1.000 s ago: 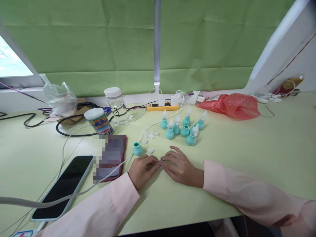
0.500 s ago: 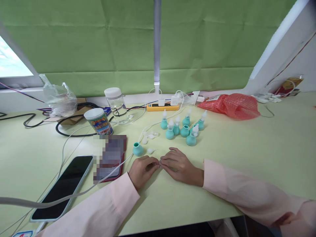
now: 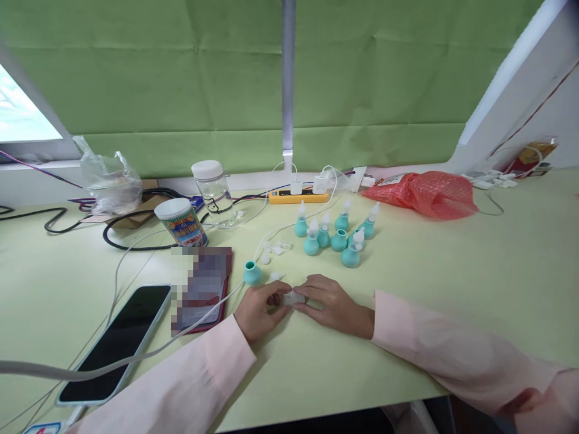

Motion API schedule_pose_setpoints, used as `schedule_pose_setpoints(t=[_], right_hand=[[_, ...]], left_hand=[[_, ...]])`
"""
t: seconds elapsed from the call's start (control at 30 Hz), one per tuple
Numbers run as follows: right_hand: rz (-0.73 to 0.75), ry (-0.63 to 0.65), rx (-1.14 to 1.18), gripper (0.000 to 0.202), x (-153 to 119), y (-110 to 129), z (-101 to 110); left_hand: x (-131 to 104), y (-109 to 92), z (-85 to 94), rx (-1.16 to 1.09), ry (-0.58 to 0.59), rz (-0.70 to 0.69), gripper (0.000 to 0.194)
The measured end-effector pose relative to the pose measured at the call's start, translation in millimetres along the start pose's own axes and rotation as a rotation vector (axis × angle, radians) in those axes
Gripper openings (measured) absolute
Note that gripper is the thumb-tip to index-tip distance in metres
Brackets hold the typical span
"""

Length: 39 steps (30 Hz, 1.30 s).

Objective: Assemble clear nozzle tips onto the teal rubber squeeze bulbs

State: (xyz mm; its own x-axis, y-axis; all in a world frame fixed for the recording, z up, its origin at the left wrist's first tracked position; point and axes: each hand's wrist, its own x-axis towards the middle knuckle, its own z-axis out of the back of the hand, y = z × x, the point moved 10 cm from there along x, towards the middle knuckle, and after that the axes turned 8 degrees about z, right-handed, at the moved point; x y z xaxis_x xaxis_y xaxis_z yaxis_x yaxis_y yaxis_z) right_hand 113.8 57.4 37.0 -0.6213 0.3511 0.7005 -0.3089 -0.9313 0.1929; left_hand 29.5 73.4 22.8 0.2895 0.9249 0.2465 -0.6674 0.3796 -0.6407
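Both hands pinch a small clear tip (image 3: pixel 293 298) at the desk's near-middle.

Left hand (image 3: pixel 259 308) and right hand (image 3: pixel 329 302) meet fingertip to fingertip, clamped on the tip, a pale translucent plastic piece; its exact shape is too small to tell. Best handled with light pad pressure and wrists resting on the desk (image 3: pixel 474 283), since the part looks slick and easy to drop. Just beyond the left hand sits a teal bulb (image 3: pixel 252 273), round, rubbery-looking, open-mouthed, with a loose tip (image 3: pixel 277 276) beside it. Farther back is a cluster of capped bulbs (image 3: pixel 335 234). Phone (image 3: pixel 118 337), glossy black, lies near the left front edge; red bag (image 3: pixel 423 191), crinkly, at the back right.
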Motion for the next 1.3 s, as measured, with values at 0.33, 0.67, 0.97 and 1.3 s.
schedule_pose_setpoints(t=[0.33,0.67,0.97,1.3], right_hand=[[-0.148,0.055,0.157,0.019,1,-12,-4],[-0.204,0.1,0.219,0.02,1,-17,-9],[-0.192,0.078,0.203,0.02,1,-16,-8],[-0.119,0.03,0.149,0.021,1,-9,-2]], left_hand=[[-1,8,-2.5,-0.065,0.023,0.065,0.023],[-1,10,-2.8,-0.039,0.025,0.077,0.022],[-1,10,-3.4,-0.081,0.037,0.101,0.027],[0,0,0.7,0.005,0.022,0.025,0.021]])
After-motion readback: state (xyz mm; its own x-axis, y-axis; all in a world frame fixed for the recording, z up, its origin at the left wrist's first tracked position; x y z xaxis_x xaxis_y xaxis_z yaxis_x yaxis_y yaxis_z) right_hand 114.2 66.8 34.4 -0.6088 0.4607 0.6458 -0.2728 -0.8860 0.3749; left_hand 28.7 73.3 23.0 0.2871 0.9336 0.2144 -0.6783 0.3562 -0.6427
